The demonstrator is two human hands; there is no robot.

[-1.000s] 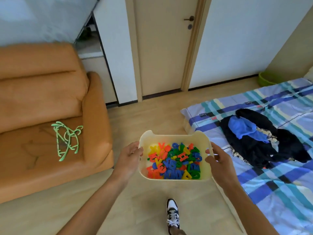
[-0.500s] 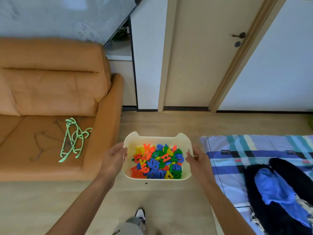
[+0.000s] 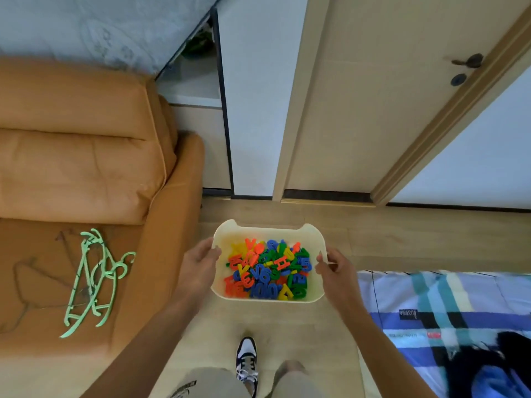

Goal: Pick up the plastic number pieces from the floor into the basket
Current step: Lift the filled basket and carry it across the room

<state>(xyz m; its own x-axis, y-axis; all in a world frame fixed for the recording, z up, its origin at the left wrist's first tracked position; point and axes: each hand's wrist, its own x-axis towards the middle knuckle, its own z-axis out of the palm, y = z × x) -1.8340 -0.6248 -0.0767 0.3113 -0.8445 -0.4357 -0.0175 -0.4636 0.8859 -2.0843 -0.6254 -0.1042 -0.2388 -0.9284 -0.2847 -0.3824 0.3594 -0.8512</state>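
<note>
Holding basket of plastic number pieces aloft, left hand and right hand fingers curled round rims; next, probably a level set-down.

The cream plastic basket of coloured plastic number pieces, carried between the left hand and right hand, has moved away from the checked bedspread. It is now near the arm of the orange sofa, closer to the pale wooden door. The bedspread and the dark clothes on it have slid to the lower right corner. Grey shorts have come into view either side of the black-and-white shoe.
</note>
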